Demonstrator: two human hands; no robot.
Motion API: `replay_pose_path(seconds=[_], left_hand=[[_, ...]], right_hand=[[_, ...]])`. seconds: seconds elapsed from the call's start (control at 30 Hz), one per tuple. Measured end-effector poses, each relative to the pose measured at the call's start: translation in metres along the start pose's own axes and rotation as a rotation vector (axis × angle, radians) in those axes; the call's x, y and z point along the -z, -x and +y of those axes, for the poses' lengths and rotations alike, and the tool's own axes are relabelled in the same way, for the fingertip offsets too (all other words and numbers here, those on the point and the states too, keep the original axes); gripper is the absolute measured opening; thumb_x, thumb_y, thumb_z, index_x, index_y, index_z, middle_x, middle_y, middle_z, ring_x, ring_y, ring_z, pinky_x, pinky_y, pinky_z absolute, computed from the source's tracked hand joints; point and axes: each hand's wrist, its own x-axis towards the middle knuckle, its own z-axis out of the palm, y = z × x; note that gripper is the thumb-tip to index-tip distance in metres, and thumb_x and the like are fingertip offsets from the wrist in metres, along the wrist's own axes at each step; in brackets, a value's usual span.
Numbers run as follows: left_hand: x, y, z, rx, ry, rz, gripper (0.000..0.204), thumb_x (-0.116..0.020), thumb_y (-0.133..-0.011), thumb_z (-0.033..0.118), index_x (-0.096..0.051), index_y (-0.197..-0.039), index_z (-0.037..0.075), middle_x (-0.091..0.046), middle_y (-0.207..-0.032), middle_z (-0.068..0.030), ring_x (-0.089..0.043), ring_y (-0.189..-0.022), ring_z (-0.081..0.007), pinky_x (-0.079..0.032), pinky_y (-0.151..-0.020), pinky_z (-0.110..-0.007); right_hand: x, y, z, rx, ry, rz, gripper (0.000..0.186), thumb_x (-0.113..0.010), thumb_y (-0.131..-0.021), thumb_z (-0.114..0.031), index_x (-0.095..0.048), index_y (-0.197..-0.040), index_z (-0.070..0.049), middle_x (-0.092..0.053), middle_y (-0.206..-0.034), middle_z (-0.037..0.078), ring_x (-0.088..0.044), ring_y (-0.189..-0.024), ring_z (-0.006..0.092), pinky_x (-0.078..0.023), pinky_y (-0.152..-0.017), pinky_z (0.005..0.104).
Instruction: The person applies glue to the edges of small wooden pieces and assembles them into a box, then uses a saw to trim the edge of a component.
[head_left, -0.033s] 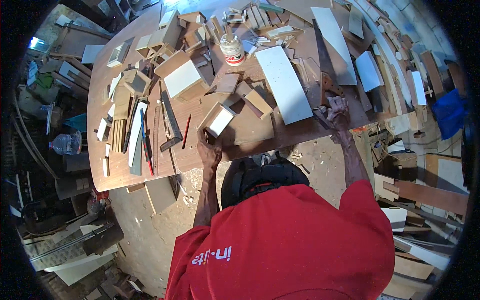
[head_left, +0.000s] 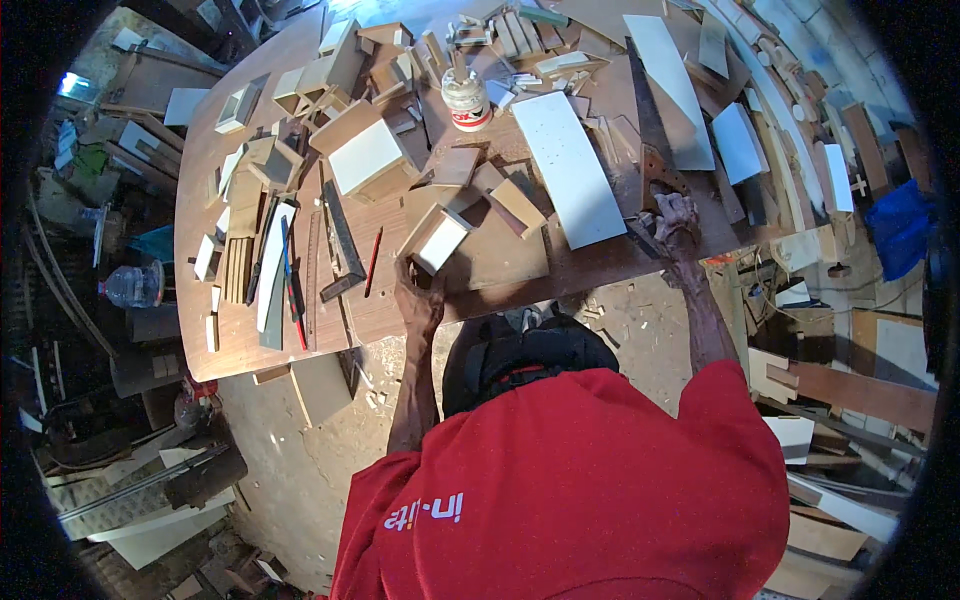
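My left hand [head_left: 420,300] is at the table's near edge, its fingers partly hidden and curled against the lower end of a small wooden box [head_left: 441,243] with a white face. That box leans over a brown board [head_left: 510,268]. At the right, my right hand [head_left: 677,222] has its fingers bent around a dark narrow tool [head_left: 645,240], whose kind I cannot make out. Just beyond those fingers lies the wooden handle of a handsaw [head_left: 657,172], its dark blade pointing away. Between the hands rests a white panel [head_left: 568,170].
On the wooden table [head_left: 385,325] lie a red pencil [head_left: 373,262], a try square [head_left: 342,240], a larger white-topped box [head_left: 368,160] and a white glue tub [head_left: 465,100]. Offcuts crowd the far side. Stacked boards [head_left: 850,390] line the right; a water bottle [head_left: 135,286] stands left.
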Motion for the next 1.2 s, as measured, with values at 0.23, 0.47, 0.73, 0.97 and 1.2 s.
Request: replay_pose_path(seconds=[0.23,0.47,0.73,0.97,1.2], left_hand=[[0.004,0.007,-0.008,-0.033,0.097,0.028,0.042,-0.068,-0.076,0.009,-0.051,-0.111,-0.004,-0.062,-0.103,-0.0207,-0.062,-0.093,-0.0266,-0.048,-0.079,-0.034],[0.01,0.022,-0.019,-0.189,0.04,0.142,0.043,-0.065,-0.08,0.015,-0.049,-0.113,-0.007,-0.058,-0.107,-0.0246,-0.057,-0.098,-0.0279,-0.045,-0.086,-0.035],[0.017,0.032,-0.004,-0.078,0.068,0.149,0.045,-0.071,-0.083,0.008,-0.048,-0.118,-0.008,-0.055,-0.118,-0.0204,-0.049,-0.115,-0.0232,-0.036,-0.101,-0.034],[0.012,0.035,-0.003,-0.113,0.022,0.158,0.044,-0.068,-0.083,0.017,-0.048,-0.115,-0.007,-0.061,-0.106,-0.0237,-0.059,-0.102,-0.0285,-0.045,-0.088,-0.036],[-0.002,0.02,-0.009,-0.094,-0.09,0.123,0.04,-0.067,-0.074,0.009,-0.052,-0.11,0.002,-0.062,-0.101,-0.0215,-0.063,-0.097,-0.0341,-0.049,-0.084,-0.039]], right_hand=[[0.01,-0.011,-0.053,-0.107,-0.033,0.007,0.047,-0.059,-0.082,-0.025,-0.053,-0.123,-0.004,-0.051,-0.12,0.015,-0.048,-0.111,0.0343,-0.037,-0.097,0.0491],[-0.027,-0.023,-0.139,-0.329,-0.166,-0.271,0.109,-0.073,-0.066,-0.051,-0.017,-0.149,-0.007,-0.025,-0.144,0.031,-0.024,-0.136,0.0462,-0.025,-0.107,0.0588],[-0.04,-0.031,-0.1,-0.296,-0.434,-0.053,0.12,-0.082,-0.057,-0.04,-0.013,-0.147,-0.001,-0.032,-0.14,0.029,-0.034,-0.128,0.0445,-0.031,-0.105,0.053],[0.034,-0.064,-0.06,-0.511,-0.804,-0.012,0.099,-0.081,-0.06,-0.034,-0.03,-0.137,0.003,-0.049,-0.123,0.026,-0.049,-0.115,0.0383,-0.041,-0.096,0.0464],[0.013,-0.069,-0.007,-0.373,-0.129,0.003,0.092,-0.082,-0.056,-0.033,-0.038,-0.131,-0.003,-0.045,-0.125,0.022,-0.041,-0.121,0.0382,-0.037,-0.1,0.0501]])
